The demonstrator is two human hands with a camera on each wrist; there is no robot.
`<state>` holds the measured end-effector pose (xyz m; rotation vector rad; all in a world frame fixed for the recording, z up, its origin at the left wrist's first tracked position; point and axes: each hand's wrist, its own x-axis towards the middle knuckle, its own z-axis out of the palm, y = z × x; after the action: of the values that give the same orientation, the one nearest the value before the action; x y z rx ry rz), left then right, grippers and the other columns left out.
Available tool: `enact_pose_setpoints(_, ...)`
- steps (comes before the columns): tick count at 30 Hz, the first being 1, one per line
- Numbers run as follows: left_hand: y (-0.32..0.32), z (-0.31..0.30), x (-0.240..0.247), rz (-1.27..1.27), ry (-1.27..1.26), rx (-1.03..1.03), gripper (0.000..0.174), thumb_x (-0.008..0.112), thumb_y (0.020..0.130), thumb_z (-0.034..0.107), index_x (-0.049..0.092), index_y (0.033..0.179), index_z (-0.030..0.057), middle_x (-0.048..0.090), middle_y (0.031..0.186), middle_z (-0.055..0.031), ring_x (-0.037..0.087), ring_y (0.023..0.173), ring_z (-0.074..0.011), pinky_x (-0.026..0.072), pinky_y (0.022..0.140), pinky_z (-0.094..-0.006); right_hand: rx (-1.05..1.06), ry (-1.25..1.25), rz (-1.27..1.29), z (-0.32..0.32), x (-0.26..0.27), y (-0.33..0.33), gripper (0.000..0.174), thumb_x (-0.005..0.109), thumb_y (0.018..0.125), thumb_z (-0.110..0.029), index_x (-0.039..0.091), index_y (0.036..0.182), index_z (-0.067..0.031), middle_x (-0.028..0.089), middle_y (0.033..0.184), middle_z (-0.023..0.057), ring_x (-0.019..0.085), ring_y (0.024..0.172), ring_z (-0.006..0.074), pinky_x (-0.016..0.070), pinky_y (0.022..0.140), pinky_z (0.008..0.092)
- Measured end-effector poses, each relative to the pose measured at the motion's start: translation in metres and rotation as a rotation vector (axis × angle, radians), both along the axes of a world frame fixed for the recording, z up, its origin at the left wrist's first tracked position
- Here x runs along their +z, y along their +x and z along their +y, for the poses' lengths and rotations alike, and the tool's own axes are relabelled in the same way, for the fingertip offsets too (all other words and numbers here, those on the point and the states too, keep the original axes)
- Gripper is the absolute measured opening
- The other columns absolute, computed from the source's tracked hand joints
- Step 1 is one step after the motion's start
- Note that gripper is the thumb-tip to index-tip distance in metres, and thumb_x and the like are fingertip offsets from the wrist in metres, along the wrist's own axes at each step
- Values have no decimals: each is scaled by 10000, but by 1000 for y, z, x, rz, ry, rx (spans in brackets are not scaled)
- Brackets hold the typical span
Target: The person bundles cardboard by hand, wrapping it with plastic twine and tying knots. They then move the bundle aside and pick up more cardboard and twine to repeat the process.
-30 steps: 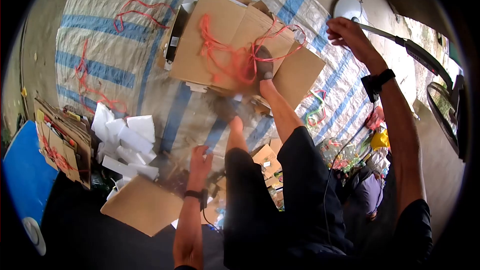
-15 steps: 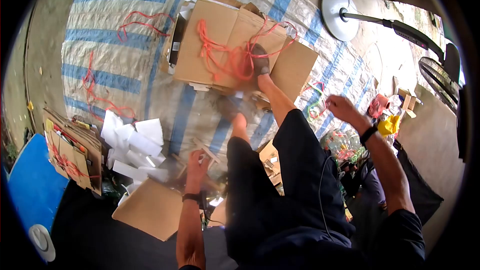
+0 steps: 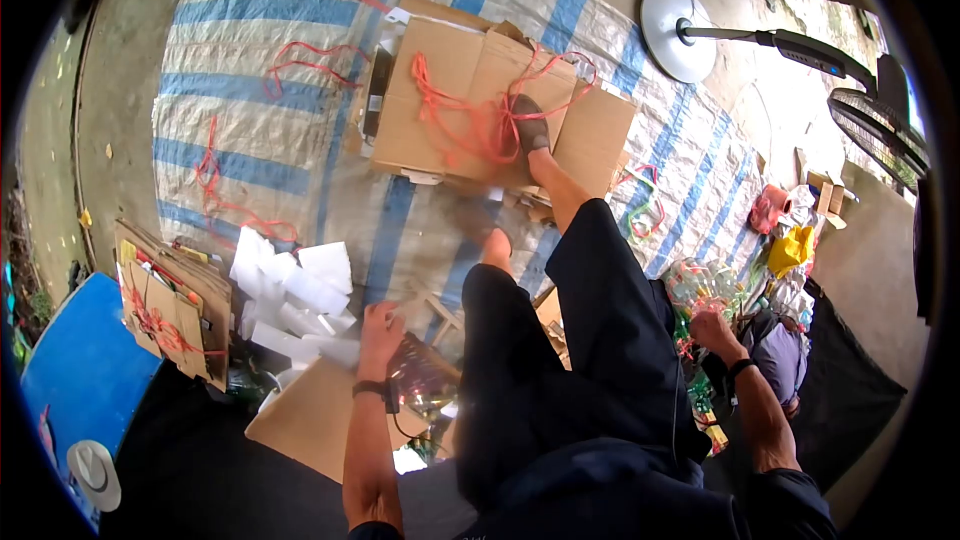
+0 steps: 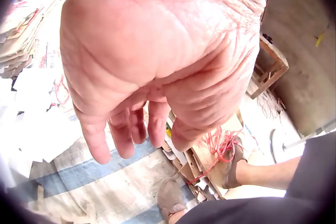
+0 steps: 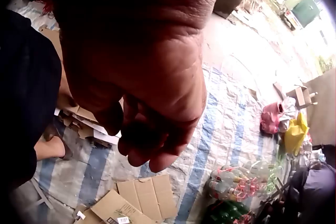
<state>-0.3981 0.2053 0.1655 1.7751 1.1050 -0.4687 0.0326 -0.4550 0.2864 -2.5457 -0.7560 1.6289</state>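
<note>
My left hand (image 3: 380, 325) hangs at my side above a brown cardboard sheet (image 3: 310, 415) and white foam pieces (image 3: 295, 290). In the left wrist view the left hand (image 4: 131, 145) has its fingers loosely curled and holds nothing. My right hand (image 3: 710, 330) hangs by my right hip, close to a pile of plastic bottles (image 3: 700, 285). The right wrist view shows the right hand (image 5: 142, 145) loosely curled and empty. One foot (image 3: 530, 130) stands on a stack of flattened cardboard (image 3: 450, 90) draped with red string (image 3: 470, 120).
A blue-striped woven sheet (image 3: 250, 90) covers the ground. A tied cardboard bundle (image 3: 170, 310) and a blue object (image 3: 85, 370) lie at the left. A standing fan (image 3: 880, 120) with a round base (image 3: 672, 30) is at the right, beside a yellow bag (image 3: 790, 248).
My right hand has come down from the fan's pole to my right side near the bottles. The left hand has stayed low by the cardboard sheet.
</note>
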Motion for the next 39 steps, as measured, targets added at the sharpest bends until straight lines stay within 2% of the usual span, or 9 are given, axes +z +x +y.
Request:
enact_pose_setpoints(1,1,2,-1,8,7,-6,271,692,822,145,672,1083,75,567,1104,-168,614,911,-308,541,800,-398,-104,-176,-18,48,36,-9,142,628,804,-173,664,736,-54,638,724,143,640,674,308,485,605,414)
enact_pose_setpoints(10,10,23,6,-1,-38,-74,286,698,820,136,670,1096,68,571,1075,-160,611,880,-301,538,787,-399,-151,-218,62,-2,81,-131,83,675,659,-223,621,633,-166,604,684,26,625,705,228,494,576,376)
enact_pose_setpoints(17,-8,8,10,16,-54,-140,292,699,832,133,661,1112,60,574,1088,-173,624,920,-326,538,807,-404,-358,-133,184,-63,70,-194,355,680,863,-337,632,797,9,640,754,255,655,699,378,486,635,435)
enact_pose_setpoints(24,-49,-37,12,78,-143,-166,260,686,850,161,669,1093,72,617,1094,-197,616,1017,-393,507,919,-430,-449,-135,24,44,81,-144,272,634,849,-279,654,799,-13,650,808,237,639,810,448,485,661,504)
enact_pose_setpoints(28,-22,-25,25,-5,-92,-202,256,700,830,104,667,1077,45,594,1028,-179,642,868,-325,548,749,-387,-366,-40,115,11,60,-155,250,624,858,-261,668,896,-18,664,915,240,635,887,451,504,696,484)
enact_pose_setpoints(29,-11,-21,33,16,-73,-162,248,699,835,111,668,1072,42,594,1029,-180,641,883,-332,546,760,-389,-406,168,16,84,101,-142,240,603,877,-224,685,1002,-36,674,1008,233,651,937,426,520,722,443)
enact_pose_setpoints(30,-16,-19,23,-39,-81,-149,250,696,846,130,664,1077,40,592,1032,-183,632,917,-337,535,807,-396,-565,228,99,26,73,-168,257,563,916,-190,677,1087,-37,692,1003,212,674,905,393,525,761,418)
enact_pose_setpoints(31,-10,-16,24,-35,-63,-121,255,680,857,133,659,1094,39,588,1076,-176,629,937,-326,526,853,-391,-799,164,104,129,128,-147,243,530,947,-153,659,1105,-22,693,959,190,671,853,365,519,778,403)
enact_pose_setpoints(39,25,-20,40,27,-89,84,282,700,836,180,677,1096,73,608,1150,-185,629,1018,-379,515,901,-423,-468,-26,83,112,73,-115,240,526,949,-150,659,1096,-15,692,941,187,667,837,363,518,767,402)
